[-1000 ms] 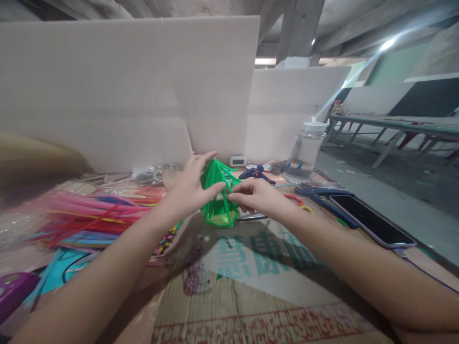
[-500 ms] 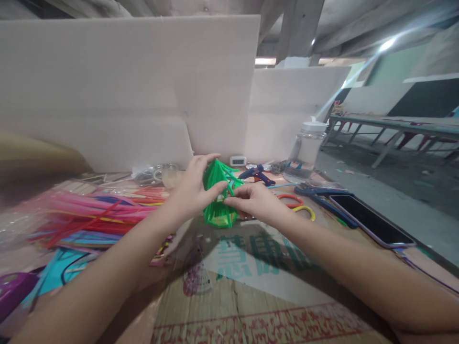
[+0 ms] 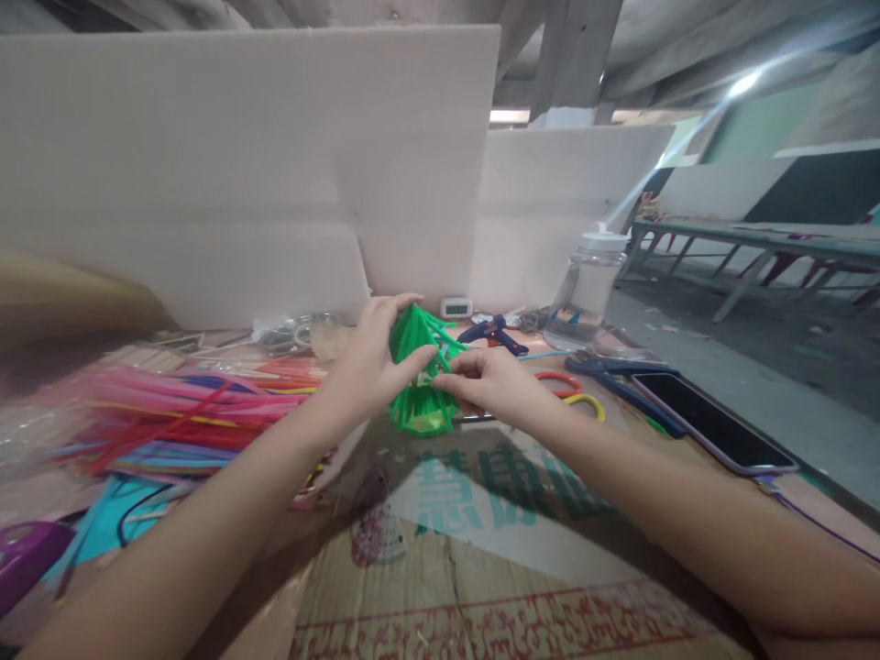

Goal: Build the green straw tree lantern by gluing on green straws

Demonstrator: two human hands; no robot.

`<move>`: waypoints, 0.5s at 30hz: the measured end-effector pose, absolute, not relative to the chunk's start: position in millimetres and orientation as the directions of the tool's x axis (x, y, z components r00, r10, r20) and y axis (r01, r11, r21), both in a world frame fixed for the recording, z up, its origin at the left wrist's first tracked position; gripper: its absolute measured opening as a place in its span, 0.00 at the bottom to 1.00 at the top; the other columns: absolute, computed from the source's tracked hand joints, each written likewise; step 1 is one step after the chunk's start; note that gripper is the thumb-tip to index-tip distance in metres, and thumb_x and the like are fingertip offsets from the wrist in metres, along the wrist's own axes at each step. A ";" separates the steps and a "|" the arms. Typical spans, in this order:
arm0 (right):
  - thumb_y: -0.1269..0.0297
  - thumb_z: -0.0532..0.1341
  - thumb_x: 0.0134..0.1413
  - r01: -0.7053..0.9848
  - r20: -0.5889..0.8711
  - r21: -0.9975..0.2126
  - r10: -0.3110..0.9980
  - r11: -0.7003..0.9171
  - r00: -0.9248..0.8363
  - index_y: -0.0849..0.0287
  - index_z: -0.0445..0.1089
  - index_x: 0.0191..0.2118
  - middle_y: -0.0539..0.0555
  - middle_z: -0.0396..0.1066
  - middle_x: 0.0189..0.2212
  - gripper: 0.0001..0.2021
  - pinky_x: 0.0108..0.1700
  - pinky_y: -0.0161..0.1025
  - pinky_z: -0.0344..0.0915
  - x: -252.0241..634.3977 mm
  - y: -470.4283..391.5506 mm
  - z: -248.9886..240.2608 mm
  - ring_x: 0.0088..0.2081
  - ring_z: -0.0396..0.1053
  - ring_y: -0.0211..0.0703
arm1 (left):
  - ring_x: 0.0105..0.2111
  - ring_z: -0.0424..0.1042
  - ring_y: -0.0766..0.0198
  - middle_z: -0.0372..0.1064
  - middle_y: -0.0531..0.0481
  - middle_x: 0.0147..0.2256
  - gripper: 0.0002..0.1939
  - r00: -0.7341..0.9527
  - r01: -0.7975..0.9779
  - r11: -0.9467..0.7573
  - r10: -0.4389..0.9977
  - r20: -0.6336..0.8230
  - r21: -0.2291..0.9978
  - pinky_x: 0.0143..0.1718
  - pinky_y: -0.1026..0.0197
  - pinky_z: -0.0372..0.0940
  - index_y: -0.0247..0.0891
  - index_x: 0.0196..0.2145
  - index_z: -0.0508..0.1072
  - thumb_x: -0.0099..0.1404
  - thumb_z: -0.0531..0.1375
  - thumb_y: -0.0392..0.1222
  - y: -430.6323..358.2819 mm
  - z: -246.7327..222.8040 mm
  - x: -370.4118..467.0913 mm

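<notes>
Between my hands is a green, cone-topped figure of fuzzy pipe cleaners (image 3: 414, 337), held just above a printed cardboard sheet (image 3: 385, 605). My left hand (image 3: 381, 353) wraps its far left side, thumb across the front. On the right, my right hand (image 3: 481, 380) pinches at the figure's side, thumb and forefinger together by a loose green strand. Several strand ends stick out at the upper right. The exact spot under my right fingertips is hidden.
Pink, red and blue pipe cleaners (image 3: 192, 408) lie in a heap at left. A glue gun (image 3: 493, 334), scissors (image 3: 584, 403), blue pliers (image 3: 625, 390), a phone (image 3: 711, 422) and a water bottle (image 3: 591, 284) are at right. White boards (image 3: 247, 165) stand behind.
The green figure has turned or tilted very slightly in my hands. My right fingers have shifted a little, still pinching at its side. My left hand stays nearly in place.
</notes>
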State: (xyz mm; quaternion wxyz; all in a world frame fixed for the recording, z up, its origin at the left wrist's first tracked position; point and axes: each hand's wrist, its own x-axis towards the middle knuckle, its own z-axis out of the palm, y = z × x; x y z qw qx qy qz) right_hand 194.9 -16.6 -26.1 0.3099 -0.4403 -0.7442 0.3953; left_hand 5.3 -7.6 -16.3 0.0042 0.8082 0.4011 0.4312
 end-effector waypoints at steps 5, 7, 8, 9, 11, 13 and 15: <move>0.55 0.61 0.56 0.453 0.132 -0.812 0.872 0.368 -0.471 0.59 0.66 0.23 0.45 0.64 0.15 0.16 0.22 0.33 0.54 200.8 -12.7 -23.4 0.19 0.60 0.33 | 0.56 0.64 0.53 0.64 0.42 0.54 0.25 0.337 0.647 -0.677 0.667 0.665 0.351 0.57 0.50 0.61 0.41 0.58 0.62 0.66 0.59 0.48 -8.1 -12.0 1.8; 0.55 0.62 0.56 0.496 0.129 -0.773 0.864 0.394 -0.486 0.59 0.68 0.24 0.46 0.65 0.16 0.15 0.23 0.33 0.55 206.7 -10.5 -16.0 0.19 0.61 0.33 | 0.56 0.64 0.54 0.64 0.42 0.55 0.24 0.344 0.632 -0.683 0.671 0.657 0.367 0.58 0.50 0.60 0.41 0.59 0.62 0.67 0.56 0.47 -7.8 -11.2 0.7; 0.55 0.62 0.56 0.514 0.133 -0.753 0.860 0.410 -0.492 0.59 0.69 0.25 0.46 0.66 0.17 0.14 0.24 0.33 0.56 210.3 -9.3 -11.4 0.20 0.61 0.33 | 0.56 0.64 0.55 0.64 0.43 0.55 0.24 0.344 0.624 -0.683 0.676 0.651 0.379 0.58 0.50 0.60 0.41 0.60 0.62 0.68 0.56 0.46 -7.5 -11.0 0.1; 0.55 0.61 0.57 0.529 0.138 -0.733 0.854 0.428 -0.501 0.59 0.70 0.26 0.47 0.67 0.17 0.14 0.25 0.33 0.57 214.4 -8.2 -7.0 0.20 0.62 0.33 | 0.56 0.65 0.55 0.65 0.43 0.56 0.24 0.342 0.614 -0.682 0.683 0.645 0.397 0.58 0.50 0.60 0.41 0.60 0.62 0.68 0.55 0.46 -6.9 -10.7 -0.6; 0.56 0.60 0.58 0.553 0.143 -0.682 0.829 0.478 -0.541 0.59 0.72 0.28 0.48 0.69 0.20 0.13 0.26 0.33 0.57 223.9 -6.4 -0.9 0.22 0.63 0.34 | 0.56 0.66 0.56 0.66 0.43 0.56 0.23 0.328 0.587 -0.671 0.709 0.625 0.453 0.59 0.51 0.60 0.40 0.60 0.63 0.68 0.55 0.45 -5.0 -10.0 -2.8; 0.57 0.60 0.58 0.590 0.135 -0.596 0.792 0.545 -0.595 0.59 0.74 0.32 0.50 0.72 0.25 0.12 0.29 0.34 0.59 236.2 -5.2 -1.6 0.26 0.65 0.36 | 0.56 0.67 0.56 0.67 0.43 0.57 0.22 0.310 0.554 -0.646 0.746 0.589 0.526 0.59 0.51 0.60 0.39 0.59 0.65 0.69 0.55 0.45 -2.6 -8.6 -6.4; 0.58 0.60 0.58 0.643 0.109 -0.496 0.777 0.583 -0.621 0.59 0.76 0.39 0.53 0.75 0.31 0.11 0.32 0.35 0.60 252.2 -3.9 -10.0 0.31 0.69 0.40 | 0.56 0.68 0.56 0.68 0.43 0.57 0.21 0.295 0.516 -0.608 0.787 0.542 0.603 0.59 0.51 0.61 0.38 0.57 0.67 0.69 0.55 0.46 -0.1 -6.5 -10.7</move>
